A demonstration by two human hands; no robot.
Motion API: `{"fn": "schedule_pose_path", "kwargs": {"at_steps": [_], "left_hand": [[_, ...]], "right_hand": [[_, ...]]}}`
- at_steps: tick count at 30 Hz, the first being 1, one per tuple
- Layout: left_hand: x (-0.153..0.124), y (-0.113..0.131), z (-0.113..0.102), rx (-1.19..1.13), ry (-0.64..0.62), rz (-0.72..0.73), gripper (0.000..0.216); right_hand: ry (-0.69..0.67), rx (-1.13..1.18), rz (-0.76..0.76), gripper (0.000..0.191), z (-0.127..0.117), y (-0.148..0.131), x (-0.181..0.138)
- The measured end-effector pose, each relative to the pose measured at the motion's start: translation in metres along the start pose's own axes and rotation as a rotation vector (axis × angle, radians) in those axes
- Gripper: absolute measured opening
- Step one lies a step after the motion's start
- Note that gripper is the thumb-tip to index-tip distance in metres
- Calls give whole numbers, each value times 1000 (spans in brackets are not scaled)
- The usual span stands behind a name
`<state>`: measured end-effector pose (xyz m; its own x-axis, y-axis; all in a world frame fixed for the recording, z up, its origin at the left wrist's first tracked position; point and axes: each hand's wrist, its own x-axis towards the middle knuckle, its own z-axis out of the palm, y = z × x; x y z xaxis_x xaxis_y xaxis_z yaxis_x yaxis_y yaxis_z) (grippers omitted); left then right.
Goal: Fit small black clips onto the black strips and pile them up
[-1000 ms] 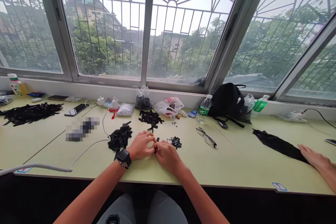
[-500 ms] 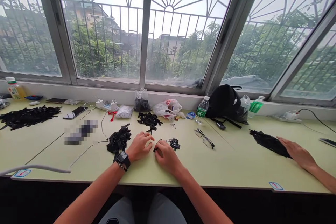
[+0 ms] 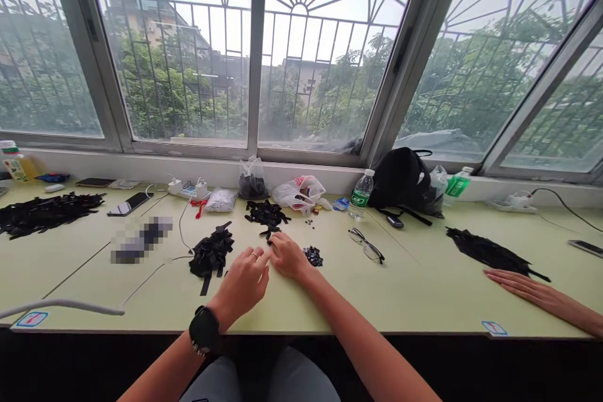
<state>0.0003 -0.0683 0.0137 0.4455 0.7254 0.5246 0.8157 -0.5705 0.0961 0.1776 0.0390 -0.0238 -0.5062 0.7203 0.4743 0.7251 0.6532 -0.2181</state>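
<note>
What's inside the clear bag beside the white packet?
Dark pieces show through the clear bag, too indistinct to identify. Whatever lies deeper is hidden behind them.

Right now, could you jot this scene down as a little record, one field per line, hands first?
Left hand: beside the right; any grip unclear
Right hand: at the near end of the far strip pile; grip unclear
Left of hands: near strip pile, black
Right of hands: small dark pieces, glasses
Behind: water bottle, black backpack
Far right: another person's hand, beside a black bundle
</note>
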Motion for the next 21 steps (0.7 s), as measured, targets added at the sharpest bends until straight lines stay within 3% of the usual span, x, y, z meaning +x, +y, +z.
{"fn": "schedule_pose_path", "kwargs": {"at_steps": [4, 8, 13, 16, 21], "left_hand": [[-52, -13, -7, 77, -24, -123, 38], [-86, -25, -17, 112, -49, -156, 38], [-104, -27, -24, 63, -62, -139, 41], [-111, -24, -22, 44, -10, -123, 41], [-116, -12, -15, -33, 62, -111, 49]], "right_hand": [[13, -43, -63, 28, -4, 0, -8], [73, -105, -93, 32, -31, 14, -24], [268, 1, 147, 17, -67, 49, -56], [245, 85, 171, 16, -71, 55, -77], [177, 95, 111, 23, -62, 36, -82]]}}
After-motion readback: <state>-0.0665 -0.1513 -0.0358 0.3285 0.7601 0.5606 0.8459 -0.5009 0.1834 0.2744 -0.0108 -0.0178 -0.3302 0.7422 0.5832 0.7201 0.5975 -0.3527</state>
